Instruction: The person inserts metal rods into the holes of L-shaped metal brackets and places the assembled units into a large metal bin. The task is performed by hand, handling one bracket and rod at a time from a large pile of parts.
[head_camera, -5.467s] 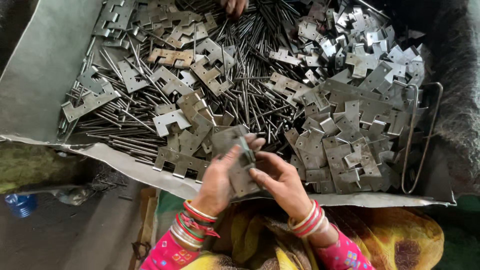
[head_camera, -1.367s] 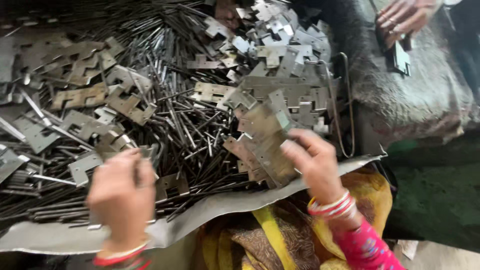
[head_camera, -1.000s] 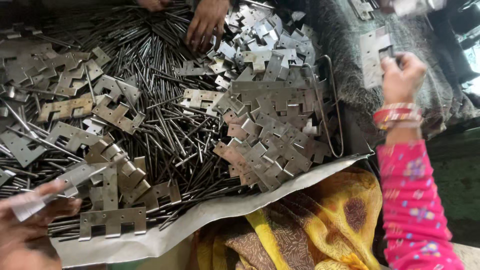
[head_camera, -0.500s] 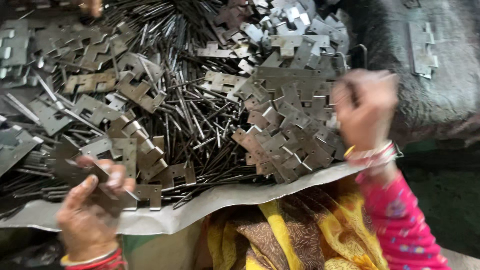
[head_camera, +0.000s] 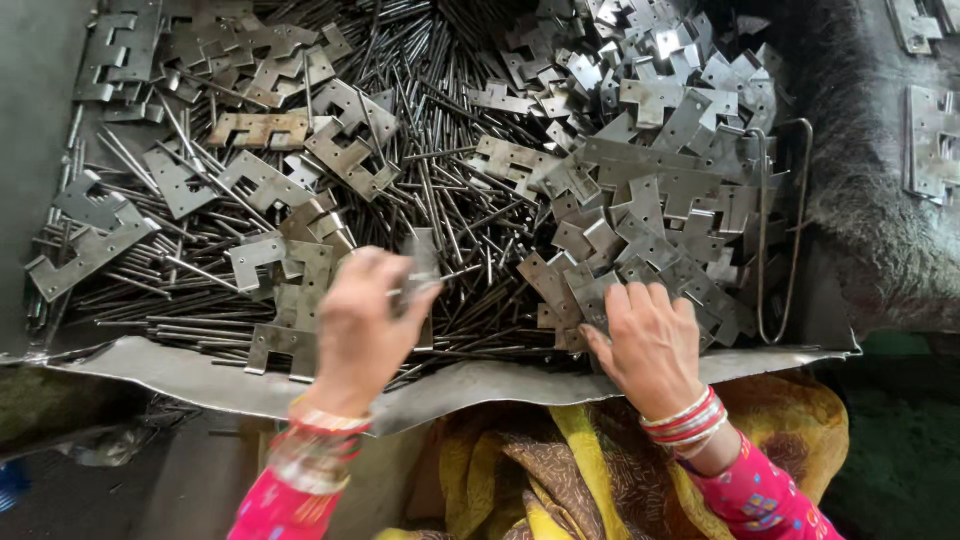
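Two hands over heap. Left hand (head_camera: 365, 325) closed, pinching notched grey steel hinge leaf (head_camera: 422, 265) upright, likely for pin fitting. Right hand (head_camera: 650, 340) open, fingers spread, pressing flat on hinge-leaf pile (head_camera: 660, 200) beside thin steel pins (head_camera: 440, 190).

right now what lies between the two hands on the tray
In the head view, loose thin metal pins lie between the left hand and right hand.

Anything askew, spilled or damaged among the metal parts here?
Nothing stands out. Hinge plates and pins lie jumbled in the metal tray; the left hand holds one plate, the right hand rests on the pile.
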